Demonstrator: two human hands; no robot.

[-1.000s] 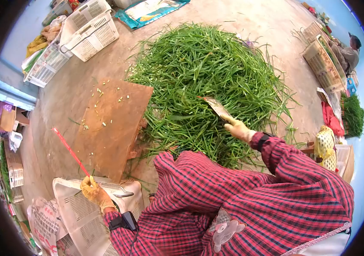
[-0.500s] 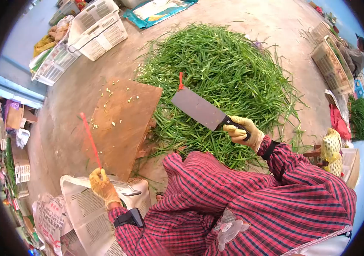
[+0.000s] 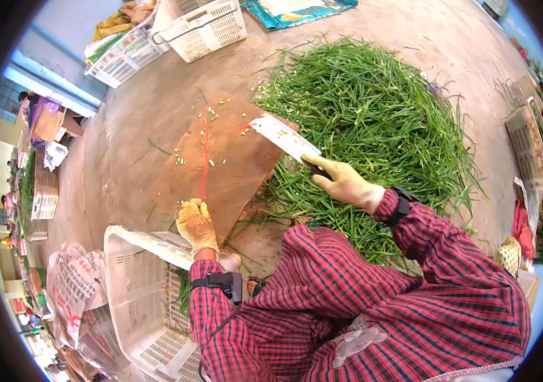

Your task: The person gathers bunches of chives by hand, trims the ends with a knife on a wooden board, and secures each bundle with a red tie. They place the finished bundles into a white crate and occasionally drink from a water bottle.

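Observation:
My left hand, in a yellowish glove, is closed on the end of a thin red tie strip. The strip stretches away from me over a brown board strewn with small cut pale pieces. In its glove, my right hand grips the black handle of a cleaver. The blade spans from the edge of the green heap to the board's far right corner. Another bit of red strip shows at the blade's tip. Long green leafy stalks, like garlic chives, lie heaped beyond my right hand.
A white plastic crate with some greens inside stands by my left arm, next to a printed sack. More crates and a teal bag lie at the back. Another crate stands far right.
My left hand has moved right and up to the board's near edge, bringing the red strip over the board. The cleaver has moved left toward the board's corner. The view has shifted.

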